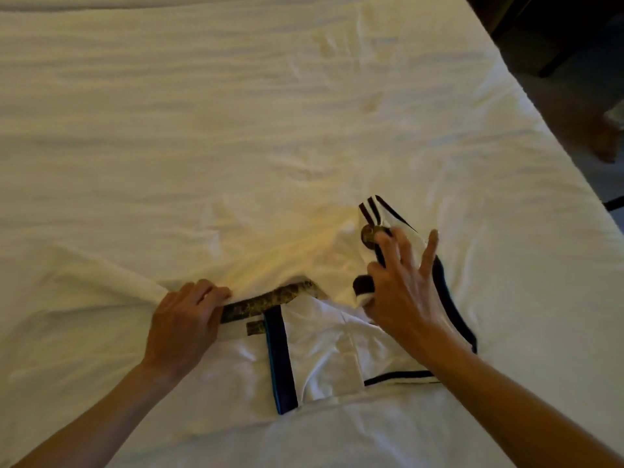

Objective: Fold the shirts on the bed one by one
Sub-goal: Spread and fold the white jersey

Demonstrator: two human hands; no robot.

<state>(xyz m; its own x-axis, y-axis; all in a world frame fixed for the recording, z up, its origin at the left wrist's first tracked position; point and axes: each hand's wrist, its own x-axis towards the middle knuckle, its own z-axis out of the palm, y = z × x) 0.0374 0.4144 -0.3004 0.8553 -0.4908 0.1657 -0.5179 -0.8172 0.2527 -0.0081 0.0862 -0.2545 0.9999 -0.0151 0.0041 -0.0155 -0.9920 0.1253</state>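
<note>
White shirt (317, 349) on bed (236, 113) | left hand (182, 322) pinches collar | right hand (401, 282) spread, possibly gripping sleeve | label unreadable

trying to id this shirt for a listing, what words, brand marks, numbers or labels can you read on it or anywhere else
No text is readable anywhere.
Round gold badge on the white shirt with dark navy trim: too blurred to read.
Gold patterned band beside the left hand: marks blurred, illegible.
Three dark stripes above the right hand: a mark, no letters.
White bed sheet: no writing.
</note>
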